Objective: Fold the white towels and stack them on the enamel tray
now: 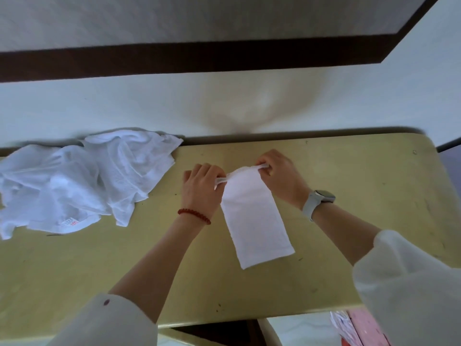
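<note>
A narrow white towel [254, 218], folded into a long strip, lies on the yellow table [99, 265] and runs from my hands toward me. My left hand [200, 188], with a red bead bracelet at the wrist, pinches the strip's far left corner. My right hand [280, 174], above a white wristwatch, pinches the far right corner. The far edge is lifted slightly off the table between both hands. A heap of unfolded white towels [82, 181] sits at the table's far left. No enamel tray is in view.
The table's far edge meets a pale wall with a dark brown band [199, 58]. The table's right end is rounded. Below the near edge at the right are pink and white items [359, 328].
</note>
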Action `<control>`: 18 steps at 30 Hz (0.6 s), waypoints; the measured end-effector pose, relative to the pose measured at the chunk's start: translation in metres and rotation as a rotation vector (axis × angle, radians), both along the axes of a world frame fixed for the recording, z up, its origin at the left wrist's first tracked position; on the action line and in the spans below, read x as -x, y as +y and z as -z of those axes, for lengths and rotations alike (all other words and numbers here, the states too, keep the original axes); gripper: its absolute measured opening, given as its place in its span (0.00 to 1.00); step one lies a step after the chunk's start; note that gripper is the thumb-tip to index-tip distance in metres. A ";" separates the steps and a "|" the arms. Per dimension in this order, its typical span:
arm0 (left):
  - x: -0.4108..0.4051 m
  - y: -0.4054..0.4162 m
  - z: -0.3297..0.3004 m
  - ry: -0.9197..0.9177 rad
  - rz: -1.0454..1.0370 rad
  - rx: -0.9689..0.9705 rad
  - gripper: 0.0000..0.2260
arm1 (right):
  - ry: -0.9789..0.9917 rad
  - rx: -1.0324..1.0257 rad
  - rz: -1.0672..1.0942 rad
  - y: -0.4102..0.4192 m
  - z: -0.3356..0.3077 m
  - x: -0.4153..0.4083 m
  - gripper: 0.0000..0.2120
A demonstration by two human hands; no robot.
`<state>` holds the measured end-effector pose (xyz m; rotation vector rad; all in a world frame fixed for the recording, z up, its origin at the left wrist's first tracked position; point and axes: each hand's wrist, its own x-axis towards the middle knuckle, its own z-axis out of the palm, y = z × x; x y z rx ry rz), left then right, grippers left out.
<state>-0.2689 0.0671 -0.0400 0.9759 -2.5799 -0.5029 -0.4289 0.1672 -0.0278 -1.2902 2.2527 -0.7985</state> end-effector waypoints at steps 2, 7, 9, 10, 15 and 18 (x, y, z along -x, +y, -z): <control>-0.009 0.010 0.005 0.060 0.073 0.116 0.05 | 0.019 0.053 -0.005 0.016 0.003 -0.006 0.07; -0.034 0.044 0.022 0.095 0.132 0.130 0.07 | 0.090 0.099 -0.099 0.066 0.018 -0.023 0.05; -0.043 0.062 0.027 0.082 0.128 0.129 0.07 | 0.132 0.120 -0.137 0.085 0.024 -0.028 0.07; -0.046 0.071 0.028 0.068 0.118 0.122 0.07 | 0.142 0.130 -0.145 0.093 0.028 -0.029 0.09; -0.055 0.120 0.042 0.093 0.015 0.011 0.08 | 0.182 0.208 -0.229 0.125 0.048 -0.031 0.07; -0.059 0.144 0.052 0.141 -0.025 -0.090 0.07 | 0.186 0.230 -0.241 0.140 0.055 -0.034 0.06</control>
